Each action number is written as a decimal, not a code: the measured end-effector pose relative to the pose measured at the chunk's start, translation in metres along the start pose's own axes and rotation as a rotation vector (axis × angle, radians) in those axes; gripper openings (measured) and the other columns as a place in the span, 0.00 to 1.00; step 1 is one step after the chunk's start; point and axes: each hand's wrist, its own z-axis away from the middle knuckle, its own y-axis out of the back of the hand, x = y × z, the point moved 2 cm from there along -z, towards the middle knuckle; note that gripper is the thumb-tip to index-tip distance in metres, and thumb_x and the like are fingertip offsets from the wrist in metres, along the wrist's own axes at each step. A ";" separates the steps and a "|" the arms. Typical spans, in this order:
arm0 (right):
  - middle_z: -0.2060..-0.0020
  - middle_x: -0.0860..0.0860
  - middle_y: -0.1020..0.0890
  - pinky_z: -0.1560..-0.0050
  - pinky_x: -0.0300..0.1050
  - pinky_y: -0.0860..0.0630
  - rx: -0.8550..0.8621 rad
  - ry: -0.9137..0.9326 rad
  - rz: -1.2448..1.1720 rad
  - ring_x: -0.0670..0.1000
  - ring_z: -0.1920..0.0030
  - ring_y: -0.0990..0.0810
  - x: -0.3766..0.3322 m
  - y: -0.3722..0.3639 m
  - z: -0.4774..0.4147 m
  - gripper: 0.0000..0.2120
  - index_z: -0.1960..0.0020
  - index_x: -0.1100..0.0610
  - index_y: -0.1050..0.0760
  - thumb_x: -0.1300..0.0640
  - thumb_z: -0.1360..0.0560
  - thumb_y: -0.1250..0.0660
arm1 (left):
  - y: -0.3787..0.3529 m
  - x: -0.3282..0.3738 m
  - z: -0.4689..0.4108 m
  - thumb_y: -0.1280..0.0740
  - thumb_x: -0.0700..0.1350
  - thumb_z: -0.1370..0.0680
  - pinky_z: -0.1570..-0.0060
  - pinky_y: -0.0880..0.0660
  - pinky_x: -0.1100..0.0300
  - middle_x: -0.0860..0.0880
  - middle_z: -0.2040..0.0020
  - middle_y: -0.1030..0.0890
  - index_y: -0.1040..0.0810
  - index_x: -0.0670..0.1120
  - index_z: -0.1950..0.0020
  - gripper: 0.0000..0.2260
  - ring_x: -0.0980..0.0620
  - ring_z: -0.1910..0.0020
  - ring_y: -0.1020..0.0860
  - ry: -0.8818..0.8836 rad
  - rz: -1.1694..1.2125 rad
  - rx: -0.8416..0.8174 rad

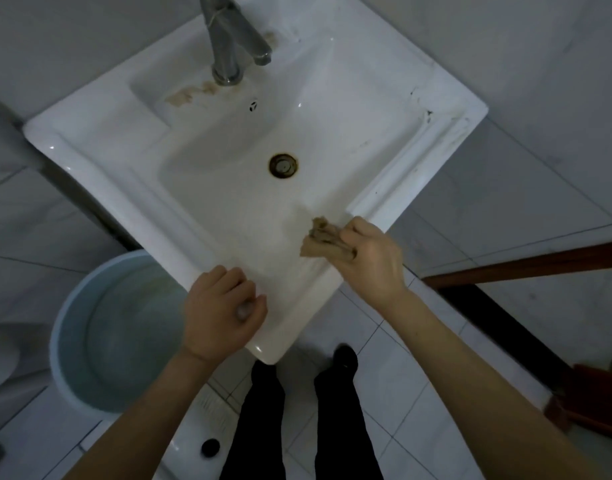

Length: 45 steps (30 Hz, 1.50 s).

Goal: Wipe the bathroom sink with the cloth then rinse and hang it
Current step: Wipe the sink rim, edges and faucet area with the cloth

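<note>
A white bathroom sink (pixel 100 157) fills the middle of the view, with a rusty drain (pixel 283 165) in its basin and brown stains beside the steel tap (pixel 228 39) at the back. My right hand (pixel 372 258) grips a crumpled brown cloth (pixel 323 239) against the basin's near right side, just inside the rim. My left hand (pixel 221 311) rests on the sink's front rim with its fingers curled and nothing in it.
A pale blue bucket (pixel 72 341) stands on the floor under the sink's left front. My legs in dark trousers are below the front corner. A brown wooden door frame (pixel 526 265) runs along the right. Grey tiled walls surround the sink.
</note>
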 end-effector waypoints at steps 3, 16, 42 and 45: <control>0.67 0.49 0.26 0.70 0.38 0.37 -0.042 -0.032 0.006 0.47 0.66 0.27 0.038 0.015 -0.041 0.15 0.68 0.56 0.26 0.48 0.27 0.32 | -0.003 -0.002 -0.001 0.34 0.46 0.26 0.67 0.37 0.55 0.47 0.69 0.29 0.30 0.44 0.71 0.15 0.47 0.69 0.33 0.005 0.001 -0.013; 0.64 0.54 0.24 0.72 0.41 0.32 -0.062 0.104 -0.096 0.52 0.69 0.26 0.015 0.036 -0.036 0.09 0.61 0.60 0.22 0.54 0.30 0.26 | -0.006 0.007 -0.005 0.34 0.43 0.24 0.61 0.40 0.59 0.45 0.68 0.29 0.31 0.42 0.71 0.16 0.46 0.67 0.34 0.127 -0.086 0.028; 0.62 0.51 0.26 0.69 0.43 0.30 -0.286 0.349 -0.066 0.53 0.65 0.24 0.048 0.025 -0.031 0.09 0.57 0.59 0.23 0.52 0.26 0.32 | 0.002 0.013 -0.005 0.37 0.39 0.24 0.64 0.36 0.54 0.42 0.67 0.28 0.32 0.41 0.71 0.15 0.45 0.67 0.33 0.102 -0.122 -0.037; 0.58 0.55 0.25 0.62 0.46 0.29 -0.211 0.147 -0.002 0.59 0.60 0.23 0.102 0.051 -0.079 0.10 0.56 0.62 0.24 0.54 0.25 0.31 | 0.003 0.015 -0.006 0.38 0.39 0.24 0.64 0.36 0.54 0.43 0.67 0.29 0.33 0.42 0.71 0.16 0.45 0.67 0.33 0.098 -0.112 -0.020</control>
